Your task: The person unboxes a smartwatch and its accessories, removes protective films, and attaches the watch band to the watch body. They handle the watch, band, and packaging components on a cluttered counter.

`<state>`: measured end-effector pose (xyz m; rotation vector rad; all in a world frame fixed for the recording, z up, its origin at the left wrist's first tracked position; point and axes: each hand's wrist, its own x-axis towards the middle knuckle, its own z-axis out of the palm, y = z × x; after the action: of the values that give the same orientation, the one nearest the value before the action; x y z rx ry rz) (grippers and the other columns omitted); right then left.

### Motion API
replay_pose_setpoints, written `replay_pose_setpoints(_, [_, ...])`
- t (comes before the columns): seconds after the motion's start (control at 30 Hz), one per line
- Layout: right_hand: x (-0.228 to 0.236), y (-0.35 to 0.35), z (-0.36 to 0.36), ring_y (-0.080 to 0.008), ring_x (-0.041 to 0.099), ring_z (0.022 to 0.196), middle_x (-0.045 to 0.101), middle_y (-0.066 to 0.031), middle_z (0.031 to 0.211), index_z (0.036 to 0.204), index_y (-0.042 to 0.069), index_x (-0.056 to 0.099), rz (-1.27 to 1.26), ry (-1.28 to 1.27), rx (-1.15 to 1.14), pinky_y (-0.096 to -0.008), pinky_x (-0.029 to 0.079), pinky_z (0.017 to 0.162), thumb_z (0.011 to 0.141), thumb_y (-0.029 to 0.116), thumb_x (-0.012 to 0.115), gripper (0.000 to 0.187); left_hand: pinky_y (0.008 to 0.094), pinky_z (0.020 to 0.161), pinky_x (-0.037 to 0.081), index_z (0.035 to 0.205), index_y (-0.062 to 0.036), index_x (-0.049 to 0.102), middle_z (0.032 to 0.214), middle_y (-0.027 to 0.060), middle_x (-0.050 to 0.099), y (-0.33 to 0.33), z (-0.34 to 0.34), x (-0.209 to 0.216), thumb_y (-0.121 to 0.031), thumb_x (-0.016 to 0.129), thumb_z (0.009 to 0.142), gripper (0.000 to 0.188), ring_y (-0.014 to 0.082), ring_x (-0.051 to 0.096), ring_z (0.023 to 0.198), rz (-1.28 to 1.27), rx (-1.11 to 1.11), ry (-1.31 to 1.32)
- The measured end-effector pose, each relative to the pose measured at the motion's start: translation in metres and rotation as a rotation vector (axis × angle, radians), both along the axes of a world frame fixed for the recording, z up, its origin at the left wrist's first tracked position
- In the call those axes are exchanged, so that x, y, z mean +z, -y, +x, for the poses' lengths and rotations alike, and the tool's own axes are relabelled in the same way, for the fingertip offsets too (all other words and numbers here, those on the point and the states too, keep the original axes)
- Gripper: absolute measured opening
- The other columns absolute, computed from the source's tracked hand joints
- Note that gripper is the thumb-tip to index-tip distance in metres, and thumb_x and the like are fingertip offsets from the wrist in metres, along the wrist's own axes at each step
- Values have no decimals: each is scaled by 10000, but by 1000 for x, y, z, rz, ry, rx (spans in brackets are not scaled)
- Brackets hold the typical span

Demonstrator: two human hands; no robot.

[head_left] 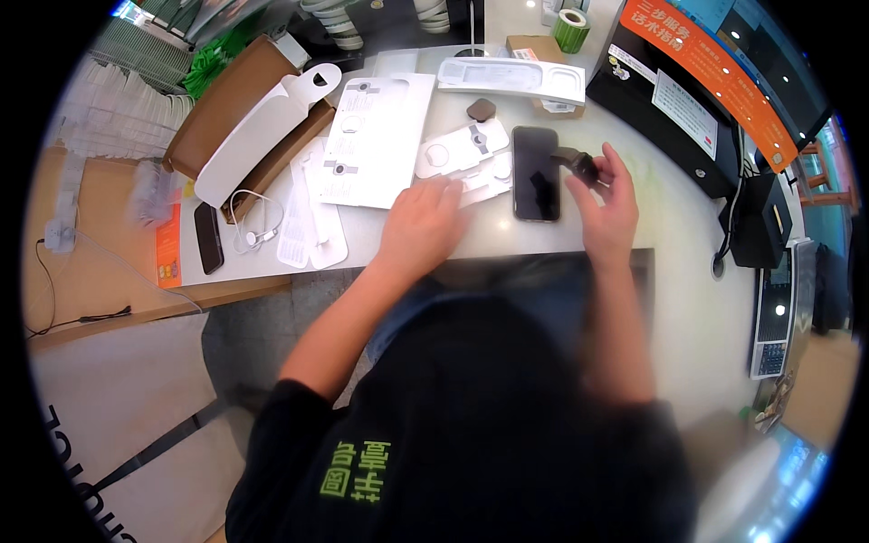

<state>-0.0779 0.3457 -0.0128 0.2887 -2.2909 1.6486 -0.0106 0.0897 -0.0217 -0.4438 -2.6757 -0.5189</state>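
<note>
My right hand (608, 210) grips a dark smartwatch (584, 168) between thumb and fingers, its strap pointing left toward a black phone (536, 181). That phone lies face up on the white desk, screen dark. My left hand (422, 226) rests palm down with its fingers stretched out, at the lower edge of white printed leaflets (438, 156) picturing a watch. Whether it presses on a leaflet or the desk, I cannot tell. Left of these lies a larger white printed sheet (380, 136). A small dark rounded piece (482, 109) sits above the leaflets.
At left stand an opened brown box (226, 98) and a long white carton (262, 140). A coiled white charging cable (256, 237) and a second phone (208, 237) lie near the front edge. Behind are a white tray (511, 80) and a green-sided label roll (571, 33); a keyboard (771, 312) is right.
</note>
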Motion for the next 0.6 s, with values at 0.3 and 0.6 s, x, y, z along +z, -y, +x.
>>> replay_pose_setpoints(0.3, [-10,46,21,-170,615,1016,588,-116,1179,1387,-38,493,-302,210,162,-300,555,869,849,44,791,621,382,609,488,704,-77,586,830,96,560,-7,-15,-32,-212,742,768,216,265,584,738,-186,118,-174])
replay_pose_setpoints(0.6, [-12,95,10,-213,633,921,613,-130,1102,1336,-35,537,-13,77,123,-326,544,820,828,112,807,594,391,646,514,826,-28,620,893,124,606,-15,-9,-13,-201,799,786,251,301,616,783,66,241,9])
